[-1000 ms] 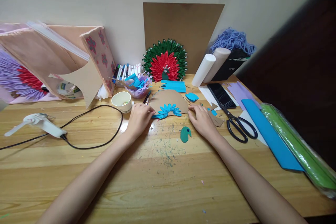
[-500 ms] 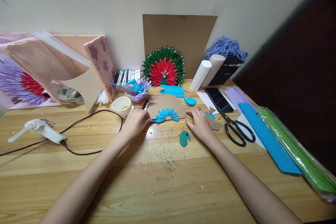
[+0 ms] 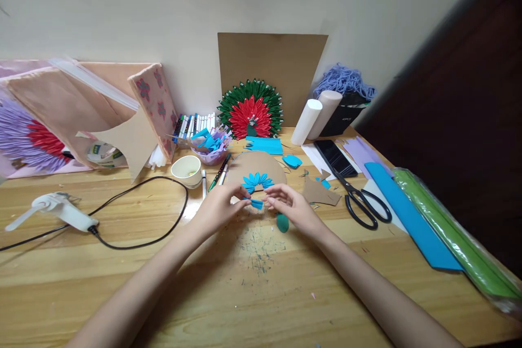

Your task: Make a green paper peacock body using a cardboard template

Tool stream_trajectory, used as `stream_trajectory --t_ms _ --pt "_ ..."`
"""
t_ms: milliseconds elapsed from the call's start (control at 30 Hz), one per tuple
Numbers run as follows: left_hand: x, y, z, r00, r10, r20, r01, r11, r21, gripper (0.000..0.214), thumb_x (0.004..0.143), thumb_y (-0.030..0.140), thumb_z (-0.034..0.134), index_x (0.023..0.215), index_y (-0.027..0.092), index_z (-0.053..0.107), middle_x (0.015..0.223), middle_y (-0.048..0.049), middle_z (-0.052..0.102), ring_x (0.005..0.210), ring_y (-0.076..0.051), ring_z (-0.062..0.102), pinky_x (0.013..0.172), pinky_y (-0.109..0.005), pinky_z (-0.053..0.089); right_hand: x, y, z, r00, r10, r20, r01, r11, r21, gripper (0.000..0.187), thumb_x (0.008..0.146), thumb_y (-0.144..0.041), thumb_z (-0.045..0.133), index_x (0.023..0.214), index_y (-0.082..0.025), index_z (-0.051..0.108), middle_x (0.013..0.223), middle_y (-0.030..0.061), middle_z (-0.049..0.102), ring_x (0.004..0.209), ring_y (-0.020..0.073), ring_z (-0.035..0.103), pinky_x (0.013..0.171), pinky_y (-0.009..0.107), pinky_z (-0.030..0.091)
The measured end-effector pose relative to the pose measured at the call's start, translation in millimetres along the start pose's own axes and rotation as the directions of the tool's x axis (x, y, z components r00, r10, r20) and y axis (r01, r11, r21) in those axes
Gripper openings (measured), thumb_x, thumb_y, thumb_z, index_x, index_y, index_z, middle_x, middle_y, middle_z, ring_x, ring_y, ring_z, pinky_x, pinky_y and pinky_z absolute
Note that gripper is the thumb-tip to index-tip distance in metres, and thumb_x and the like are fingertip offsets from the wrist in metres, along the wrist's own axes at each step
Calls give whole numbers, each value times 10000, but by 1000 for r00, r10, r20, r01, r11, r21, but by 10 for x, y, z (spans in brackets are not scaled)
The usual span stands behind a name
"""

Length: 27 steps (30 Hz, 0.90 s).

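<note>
Between thumb and fingers, my left hand (image 3: 220, 207) pinches a narrow blue crepe paper piece (image 3: 255, 204) held just in front of the cardboard half-round. Close to that piece's right end is my right hand (image 3: 294, 207), its fingertips drawn together; whether anything is in them is too small to tell. Behind both hands lies the cardboard half-round (image 3: 256, 166) with a fan of blue paper petals (image 3: 258, 180) at its front edge. A green paper bird shape (image 3: 283, 223) lies beside my right hand, its upper part hidden by the fingers.
A glue gun (image 3: 67, 212) with a looping black cord lies left, near a paper cup (image 3: 186, 171). Black-handled scissors (image 3: 362, 204), a phone (image 3: 335, 157) and blue paper (image 3: 416, 217) lie right. A red-green paper peacock (image 3: 250, 111) stands behind.
Both hands have come inward from the half-round's sides and nearer me. The blue piece in my left hand has moved right, in front of the petals. The view has shifted slightly.
</note>
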<state>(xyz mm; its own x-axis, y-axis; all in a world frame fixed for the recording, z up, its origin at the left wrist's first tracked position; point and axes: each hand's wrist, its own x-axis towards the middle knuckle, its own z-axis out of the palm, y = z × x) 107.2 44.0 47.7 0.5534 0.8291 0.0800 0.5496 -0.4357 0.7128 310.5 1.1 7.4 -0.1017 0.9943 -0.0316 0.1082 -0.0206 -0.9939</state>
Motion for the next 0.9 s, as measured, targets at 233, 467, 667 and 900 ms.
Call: stream_trajectory --t_ms 233,467,667,900 --pt "-14 55 43 1000 -4 1 4 997 -74 67 781 219 615 831 195 652 833 -10 715 785 -170 650 712 -256 444 -42 43 96 999 49 15 -50 998 38 278 739 -361 683 931 -188 583 942 50 648 870 176 628 749 295 498" --pt "0 62 124 994 -104 -28 96 973 -210 162 747 222 625 905 187 630 840 -36 696 816 -190 644 739 -284 462 -32 39 140 996 57 74 -65 991 113 235 718 -362 708 844 -186 618 843 30 662 808 168 628 749 300 492" --pt "26 54 431 979 -202 -4 171 836 -521 303 687 342 700 882 159 559 766 -34 643 719 -176 620 641 -267 474 24 96 150 994 59 -89 -43 984 174 347 594 -374 787 826 -195 600 786 24 630 757 175 609 697 304 507" --pt "65 24 514 948 -313 62 262 653 -711 322 651 323 709 841 129 537 697 -21 600 647 -149 589 629 -269 459 36 133 145 992 101 -71 -82 968 236 404 575 -407 794 832 -190 571 744 4 577 706 150 582 658 284 509"
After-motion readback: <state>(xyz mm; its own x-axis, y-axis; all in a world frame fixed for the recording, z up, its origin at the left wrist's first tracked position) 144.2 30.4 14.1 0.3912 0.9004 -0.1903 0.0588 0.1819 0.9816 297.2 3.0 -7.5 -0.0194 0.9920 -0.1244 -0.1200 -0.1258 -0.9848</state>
